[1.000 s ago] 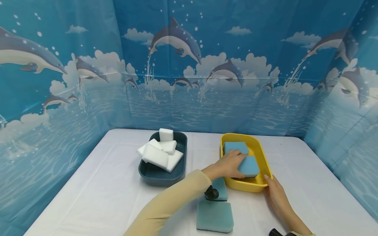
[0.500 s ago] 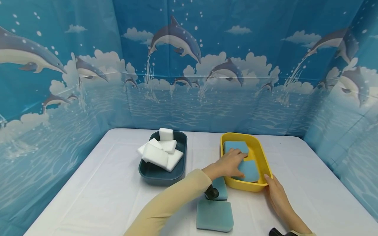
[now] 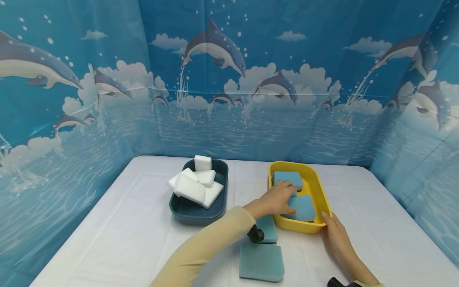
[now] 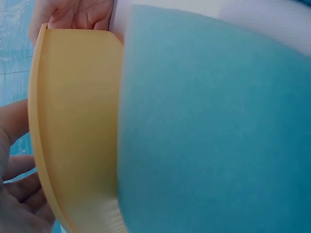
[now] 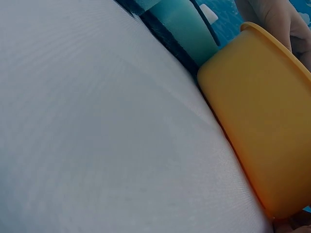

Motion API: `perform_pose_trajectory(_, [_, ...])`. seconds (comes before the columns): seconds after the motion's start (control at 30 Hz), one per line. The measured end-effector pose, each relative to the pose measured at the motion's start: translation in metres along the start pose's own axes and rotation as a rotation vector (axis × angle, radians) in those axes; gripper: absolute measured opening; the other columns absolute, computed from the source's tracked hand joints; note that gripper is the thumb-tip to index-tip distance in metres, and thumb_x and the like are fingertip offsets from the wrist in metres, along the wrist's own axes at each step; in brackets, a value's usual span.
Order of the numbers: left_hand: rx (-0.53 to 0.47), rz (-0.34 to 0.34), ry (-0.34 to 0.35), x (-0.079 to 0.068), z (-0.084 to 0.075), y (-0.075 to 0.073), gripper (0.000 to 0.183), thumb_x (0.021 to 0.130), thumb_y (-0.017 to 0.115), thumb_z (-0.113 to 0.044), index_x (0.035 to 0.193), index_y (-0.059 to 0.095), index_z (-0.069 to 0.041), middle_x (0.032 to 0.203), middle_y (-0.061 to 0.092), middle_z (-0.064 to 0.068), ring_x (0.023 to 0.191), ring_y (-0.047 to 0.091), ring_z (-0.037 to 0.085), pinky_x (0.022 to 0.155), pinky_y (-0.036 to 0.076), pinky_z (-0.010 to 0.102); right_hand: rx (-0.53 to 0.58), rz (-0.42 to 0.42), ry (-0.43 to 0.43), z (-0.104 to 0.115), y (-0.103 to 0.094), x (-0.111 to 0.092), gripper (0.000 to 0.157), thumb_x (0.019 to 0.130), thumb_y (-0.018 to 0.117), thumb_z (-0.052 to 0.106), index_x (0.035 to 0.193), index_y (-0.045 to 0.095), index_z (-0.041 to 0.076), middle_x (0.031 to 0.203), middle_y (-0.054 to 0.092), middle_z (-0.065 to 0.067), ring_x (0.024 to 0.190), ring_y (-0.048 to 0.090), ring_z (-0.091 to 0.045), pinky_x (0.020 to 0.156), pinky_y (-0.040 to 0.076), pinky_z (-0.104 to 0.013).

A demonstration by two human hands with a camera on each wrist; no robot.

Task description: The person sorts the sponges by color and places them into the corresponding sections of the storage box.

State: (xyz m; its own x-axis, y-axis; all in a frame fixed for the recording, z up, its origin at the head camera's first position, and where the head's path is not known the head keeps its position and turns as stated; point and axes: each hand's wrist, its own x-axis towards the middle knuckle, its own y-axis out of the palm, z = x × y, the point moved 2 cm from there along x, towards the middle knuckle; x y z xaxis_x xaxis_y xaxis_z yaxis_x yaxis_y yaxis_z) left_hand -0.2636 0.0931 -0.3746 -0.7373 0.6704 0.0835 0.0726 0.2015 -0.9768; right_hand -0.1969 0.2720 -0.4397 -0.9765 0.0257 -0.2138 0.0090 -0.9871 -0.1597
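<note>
My left hand [image 3: 276, 198] reaches into the yellow tub [image 3: 316, 189], fingers and thumb spread apart over the sponges. Under its thumb lies a blue sponge [image 3: 305, 208] in the near part of the tub. A second blue sponge [image 3: 288, 177] sits at the tub's far left, close to the fingertips, with another one partly showing beneath. With thumb at the rim and fingers below, my right hand [image 3: 337, 239] holds the tub's near right corner. The right wrist view shows the tub's outer wall [image 5: 257, 116] standing on the white cloth. A blue-green sponge [image 4: 209, 121] fills much of the left wrist view.
Two more sponges lie on the table in front of the tub: one by its near left corner [image 3: 268, 227], the other closer [image 3: 261, 262]. To the left stands a dark tub [image 3: 197, 218] heaped with white sponge blocks [image 3: 190, 189]. A dolphin-print curtain [image 3: 229, 127] closes off the back.
The near blue sponge in the yellow tub has dropped lower and now lies flat there; my left hand has let go of it. My right hand keeps its hold on the tub.
</note>
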Motion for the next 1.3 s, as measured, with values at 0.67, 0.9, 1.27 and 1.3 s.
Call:
perform_pose_trajectory(0.67, [-0.029,-0.054,0.035,-0.016,0.009,-0.01,0.07,0.084,0.067,-0.043,0.143,0.039,-0.016,0.139,0.046,-0.001,0.128,0.043,0.012,0.112,0.036,0.024,-0.014,-0.015,0.027,-0.001,0.001,0.004,0.074,0.099,0.019,0.05,0.149,-0.013,0.005,0.158,-0.015,-0.007,0.147,-0.01,-0.026,0.121,0.001,-0.046])
perform_pose_trajectory(0.9, [-0.04,-0.068,0.038,-0.025,0.009,-0.015,0.071,0.084,0.067,-0.042,0.143,0.038,-0.015,0.14,0.045,-0.001,0.126,0.043,0.013,0.106,0.04,0.021,-0.015,-0.017,0.035,0.0,0.001,0.005,0.074,0.1,0.019,0.049,0.148,-0.014,0.005,0.158,-0.015,-0.009,0.146,-0.011,-0.028,0.121,0.0,-0.046])
perform_pose_trajectory(1.27, [-0.083,-0.102,0.052,-0.043,0.012,-0.025,0.07,0.086,0.066,-0.041,0.144,0.037,-0.014,0.142,0.044,0.002,0.129,0.041,0.015,0.107,0.04,0.023,-0.042,-0.018,0.048,0.001,0.001,0.004,0.075,0.099,0.018,0.052,0.148,-0.015,0.006,0.158,-0.016,-0.009,0.146,-0.011,-0.028,0.121,0.001,-0.047])
perform_pose_trajectory(1.3, [-0.099,-0.108,0.046,-0.046,0.013,-0.026,0.07,0.086,0.066,-0.04,0.144,0.037,-0.014,0.142,0.044,0.002,0.129,0.041,0.016,0.107,0.04,0.023,-0.04,-0.016,0.046,0.001,0.001,0.004,0.076,0.099,0.018,0.052,0.148,-0.016,0.006,0.158,-0.016,-0.009,0.146,-0.012,-0.028,0.121,0.001,-0.047])
